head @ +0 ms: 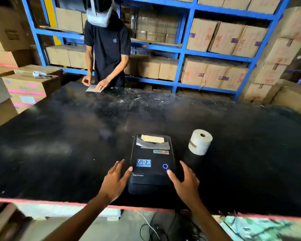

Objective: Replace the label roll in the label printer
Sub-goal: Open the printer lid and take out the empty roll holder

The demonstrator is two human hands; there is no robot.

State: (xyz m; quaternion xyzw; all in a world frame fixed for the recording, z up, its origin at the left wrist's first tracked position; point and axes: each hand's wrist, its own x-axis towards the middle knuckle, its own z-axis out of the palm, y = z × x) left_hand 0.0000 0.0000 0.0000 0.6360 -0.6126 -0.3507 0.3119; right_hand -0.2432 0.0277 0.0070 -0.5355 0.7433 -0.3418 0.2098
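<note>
Black table [76,136] carries label printer [150,162], label roll [200,142], colourful card [94,89].

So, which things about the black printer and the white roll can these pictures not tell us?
- Black label printer, head view: lid closed, so any roll inside is hidden.
- Its release latches: on the sides, behind the left hand and right hand.
- White paper label roll: label print too small.
</note>
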